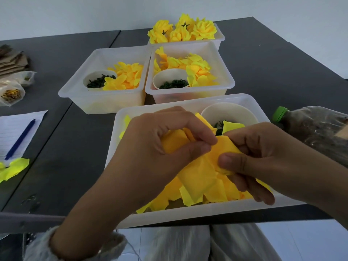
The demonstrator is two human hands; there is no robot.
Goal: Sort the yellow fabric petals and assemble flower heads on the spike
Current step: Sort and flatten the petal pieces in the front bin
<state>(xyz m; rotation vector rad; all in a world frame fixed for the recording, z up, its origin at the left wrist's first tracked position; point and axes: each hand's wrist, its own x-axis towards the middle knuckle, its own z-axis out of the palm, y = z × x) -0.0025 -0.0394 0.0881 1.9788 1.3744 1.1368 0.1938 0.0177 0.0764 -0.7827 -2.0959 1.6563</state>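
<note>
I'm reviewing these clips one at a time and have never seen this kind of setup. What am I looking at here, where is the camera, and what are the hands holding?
There is no machine: a person works with bare hands, and the single picture comes from a camera worn on their head, looking down. The left hand and right hand both pinch a bunch of yellow fabric petals over the nearest tub, which holds more petals and a paper cup. On the dark table behind it stand two tubs with petals and cups of small dark green parts, and a far tub of finished flower heads. A blue pen lies on paper at the left. I cannot see the spike.
</note>
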